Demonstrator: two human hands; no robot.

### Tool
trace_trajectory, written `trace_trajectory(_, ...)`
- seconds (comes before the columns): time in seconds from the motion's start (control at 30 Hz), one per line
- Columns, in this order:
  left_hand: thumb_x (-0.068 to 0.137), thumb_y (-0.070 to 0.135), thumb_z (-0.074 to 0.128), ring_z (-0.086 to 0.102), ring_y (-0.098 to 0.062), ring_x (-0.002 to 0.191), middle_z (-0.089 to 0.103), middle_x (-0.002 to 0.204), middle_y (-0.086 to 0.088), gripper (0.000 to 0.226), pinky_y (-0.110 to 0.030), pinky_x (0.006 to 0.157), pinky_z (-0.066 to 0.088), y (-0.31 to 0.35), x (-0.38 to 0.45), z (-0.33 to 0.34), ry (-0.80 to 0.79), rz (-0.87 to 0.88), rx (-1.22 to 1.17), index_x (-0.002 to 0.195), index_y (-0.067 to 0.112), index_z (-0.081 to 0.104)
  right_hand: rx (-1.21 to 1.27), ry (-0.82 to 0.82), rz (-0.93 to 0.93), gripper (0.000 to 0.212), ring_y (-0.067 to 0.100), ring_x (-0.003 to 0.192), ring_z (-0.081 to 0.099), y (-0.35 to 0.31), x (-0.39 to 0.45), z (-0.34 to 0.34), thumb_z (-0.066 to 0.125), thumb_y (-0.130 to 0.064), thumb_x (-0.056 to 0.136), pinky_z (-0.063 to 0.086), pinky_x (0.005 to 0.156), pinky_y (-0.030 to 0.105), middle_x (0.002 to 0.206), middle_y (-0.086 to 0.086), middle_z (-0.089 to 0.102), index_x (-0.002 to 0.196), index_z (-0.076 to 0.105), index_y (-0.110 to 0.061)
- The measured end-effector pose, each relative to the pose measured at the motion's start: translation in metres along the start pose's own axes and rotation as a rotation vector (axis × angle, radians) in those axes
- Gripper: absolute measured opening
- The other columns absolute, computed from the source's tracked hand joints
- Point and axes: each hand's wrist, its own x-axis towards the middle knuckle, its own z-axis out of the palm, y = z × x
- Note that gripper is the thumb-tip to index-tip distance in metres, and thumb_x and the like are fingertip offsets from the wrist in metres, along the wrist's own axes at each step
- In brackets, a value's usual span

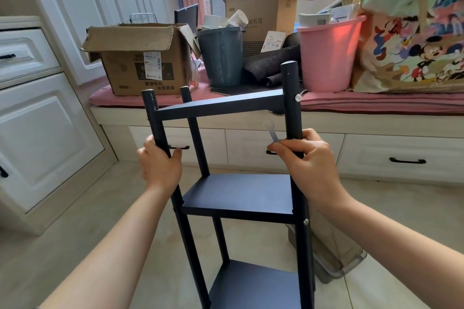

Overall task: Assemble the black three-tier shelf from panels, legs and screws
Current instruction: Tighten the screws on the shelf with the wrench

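While the shelf (238, 193) stands upright on the floor tiles in front of me, my left hand (160, 160) grips its front left leg (160, 130), fingers curled round the tube between the top and middle panels. Across from it, the top panel (218, 105) sits tilted, lower at the left, with a silver screw (297, 98) showing where it meets the front right leg (291, 98). My right hand (308, 158) wraps round that leg at about the same height, and its fingers also pinch a small flat wrench (271, 132) against the tube. Beyond the shelf, a window seat carries a cardboard box (140, 57), a grey bucket (222, 55) and a pink bucket (329, 55).
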Motion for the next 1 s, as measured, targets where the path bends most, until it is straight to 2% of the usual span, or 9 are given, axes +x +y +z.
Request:
trace_trajectory(0.1,0.087,0.008,0.066,0.041,-0.037,0.127,0.032,0.141,-0.013,0.066,-0.052,0.110,0.032,0.016,-0.017,-0.004,0.133,0.067,0.014,0.145,0.013,0.034,0.015,-0.059,-0.010,0.008,0.000,0.087,0.055,-0.008,-0.003,0.008,0.074,-0.015,0.087,0.043,0.076,0.007,0.098,-0.004,0.055,0.090,0.080,-0.012)
trace_trajectory(0.2,0.083,0.006,0.068,0.044,-0.030,0.123,0.038,0.130,-0.006,0.058,-0.046,0.105,0.036,0.030,-0.040,-0.006,0.153,0.194,-0.030,0.134,0.017,0.044,0.019,-0.073,0.022,0.009,0.003,0.090,0.057,-0.013,-0.001,0.015,0.074,-0.018,0.087,0.043,0.077,0.006,0.103,-0.004,0.055,0.092,0.080,-0.013)
trace_trajectory(0.27,0.084,0.006,0.069,0.047,-0.023,0.118,0.045,0.121,0.002,0.046,-0.040,0.101,0.043,0.036,-0.054,-0.004,-0.041,0.208,-0.051,0.122,0.024,0.050,0.039,-0.073,0.071,0.009,0.003,0.089,0.057,-0.017,0.002,0.019,0.074,-0.020,0.087,0.042,0.074,0.005,0.104,-0.003,0.056,0.091,0.080,-0.014)
trace_trajectory(0.37,0.088,0.009,0.071,0.051,-0.009,0.114,0.054,0.118,0.014,0.039,-0.008,0.078,0.041,0.039,-0.075,0.006,-0.512,0.145,-0.116,0.112,0.034,0.053,0.085,-0.085,0.121,0.007,0.002,0.092,0.058,-0.021,0.004,0.022,0.074,-0.022,0.087,0.042,0.075,0.005,0.105,-0.007,0.057,0.088,0.080,-0.019)
trace_trajectory(0.43,0.087,0.013,0.073,0.053,-0.002,0.113,0.057,0.121,0.016,0.039,-0.004,0.073,0.042,0.040,-0.084,0.015,-0.686,0.157,-0.128,0.112,0.035,0.054,0.105,-0.107,0.139,0.007,0.002,0.098,0.056,-0.023,0.005,0.024,0.073,-0.022,0.088,0.042,0.079,0.009,0.104,-0.010,0.058,0.089,0.080,-0.020)
trace_trajectory(0.57,0.085,0.028,0.078,0.060,0.004,0.108,0.064,0.115,0.019,0.034,-0.015,0.089,0.046,0.042,-0.097,0.029,-0.853,0.112,-0.224,0.111,0.037,0.058,0.148,-0.128,0.152,0.008,0.006,0.101,0.057,-0.027,0.006,0.029,0.071,-0.019,0.089,0.044,0.085,0.019,0.096,-0.012,0.060,0.087,0.080,-0.018)
trace_trajectory(0.67,0.088,0.031,0.075,0.066,0.000,0.103,0.072,0.110,0.011,0.029,-0.024,0.090,0.053,0.044,-0.105,0.038,-0.875,0.079,-0.317,0.113,0.029,0.061,0.184,-0.131,0.175,0.008,0.009,0.093,0.059,-0.030,0.006,0.031,0.072,-0.017,0.087,0.049,0.087,0.026,0.096,-0.008,0.058,0.086,0.080,-0.015)
trace_trajectory(0.8,0.097,0.027,0.065,0.074,-0.012,0.087,0.077,0.095,0.004,0.021,-0.022,0.074,0.057,0.047,-0.111,0.044,-0.891,0.003,-0.469,0.115,0.019,0.060,0.195,-0.178,0.192,0.012,0.011,0.090,0.058,-0.034,0.005,0.031,0.070,-0.016,0.089,0.050,0.092,0.034,0.094,-0.005,0.058,0.081,0.079,-0.016)
trace_trajectory(1.0,0.098,0.021,0.060,0.060,-0.011,0.057,0.065,0.067,0.003,0.006,-0.019,0.061,0.051,0.048,-0.110,0.044,-0.878,0.037,-0.470,0.095,0.016,0.062,0.217,-0.244,0.185,0.014,0.012,0.092,0.059,-0.036,0.004,0.030,0.070,-0.014,0.089,0.046,0.081,0.026,0.102,0.005,0.062,0.079,0.079,-0.017)
